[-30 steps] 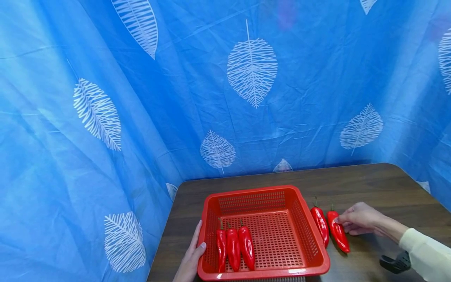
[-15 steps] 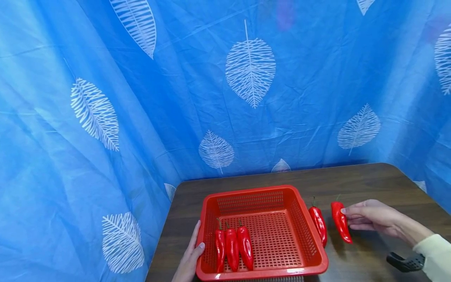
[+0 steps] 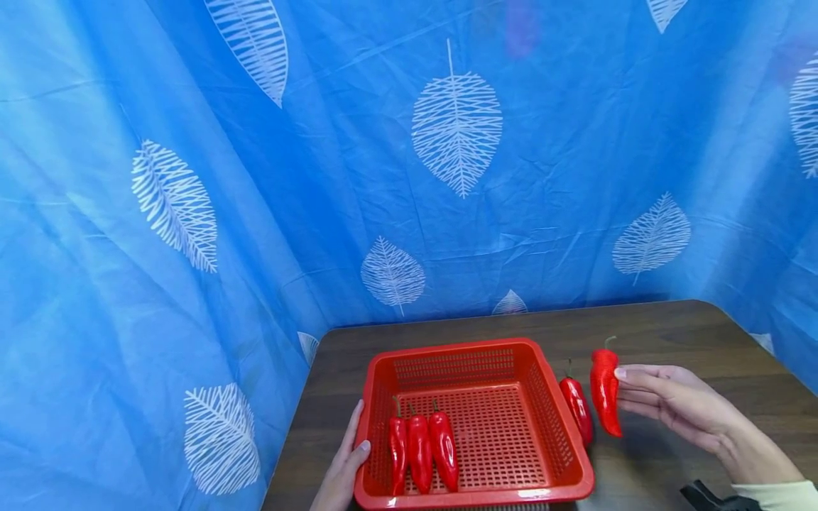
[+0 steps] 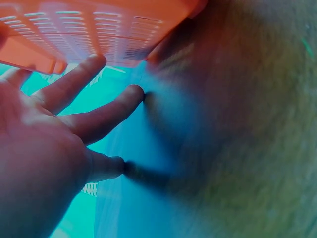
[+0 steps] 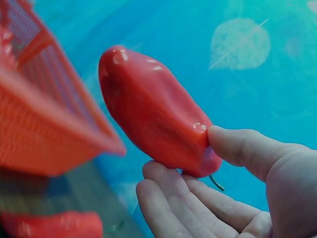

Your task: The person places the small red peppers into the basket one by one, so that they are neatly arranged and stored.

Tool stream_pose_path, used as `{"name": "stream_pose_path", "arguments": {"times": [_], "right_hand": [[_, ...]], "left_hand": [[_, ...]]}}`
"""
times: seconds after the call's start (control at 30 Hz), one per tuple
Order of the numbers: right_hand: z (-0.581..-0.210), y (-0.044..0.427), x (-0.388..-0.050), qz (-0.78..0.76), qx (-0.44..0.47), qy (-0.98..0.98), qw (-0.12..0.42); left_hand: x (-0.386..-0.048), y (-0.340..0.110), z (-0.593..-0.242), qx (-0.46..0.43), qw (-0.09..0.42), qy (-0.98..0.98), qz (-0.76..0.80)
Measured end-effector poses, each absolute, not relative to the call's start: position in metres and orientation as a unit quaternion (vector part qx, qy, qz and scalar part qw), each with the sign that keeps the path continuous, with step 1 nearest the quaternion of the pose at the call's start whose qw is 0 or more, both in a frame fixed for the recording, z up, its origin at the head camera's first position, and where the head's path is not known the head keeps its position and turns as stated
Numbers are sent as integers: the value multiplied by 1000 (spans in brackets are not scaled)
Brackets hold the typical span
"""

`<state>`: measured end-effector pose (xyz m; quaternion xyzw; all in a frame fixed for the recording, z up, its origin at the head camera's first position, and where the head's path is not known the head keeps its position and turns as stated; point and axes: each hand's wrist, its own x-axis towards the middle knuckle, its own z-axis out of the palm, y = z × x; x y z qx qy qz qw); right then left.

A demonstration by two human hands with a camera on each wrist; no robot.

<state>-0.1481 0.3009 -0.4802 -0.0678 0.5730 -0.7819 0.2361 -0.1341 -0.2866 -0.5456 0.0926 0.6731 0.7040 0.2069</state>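
A red basket (image 3: 473, 497) stands on the table with three red peppers (image 3: 419, 453) side by side in its left part. My left hand (image 3: 341, 465) rests on the basket's left side, thumb at the rim; in the left wrist view the fingers of that hand (image 4: 59, 119) are spread, one touching the slotted wall (image 4: 119, 29). Right of the basket, my right hand (image 3: 684, 404) pinches a red pepper (image 3: 604, 390) between thumb and fingers, stem upward. The right wrist view shows this pepper (image 5: 153, 109) held near its stem end by the hand (image 5: 237, 188).
Another red pepper (image 3: 577, 409) lies on the dark wooden table (image 3: 671, 326) close against the basket's right side. A blue curtain with white leaf prints (image 3: 456, 135) hangs behind and to the left of the table. A black strap (image 3: 718, 500) shows by the right wrist.
The right hand has lifted its pepper off the table and brought it slightly left, turning it more upright. The left hand has stayed at the basket's side.
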Motion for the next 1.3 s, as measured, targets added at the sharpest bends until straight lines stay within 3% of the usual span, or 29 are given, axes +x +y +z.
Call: {"name": "stream_pose_path", "arguments": {"times": [0.23,0.57,0.87,1.3], "right_hand": [[-467,261,-137,-794,-112,569,181],[-444,199,-136,-763,-39,635,112],[-435,141,-146,-686,-2,720,103],[-447,91,-167,-610,-28,782,126]], "left_hand": [[-133,-287,-547,96,207,673,704],[-132,-285,-545,106,200,678,699],[-131,-285,-543,100,201,680,698],[-131,-284,-541,81,208,685,693]]}}
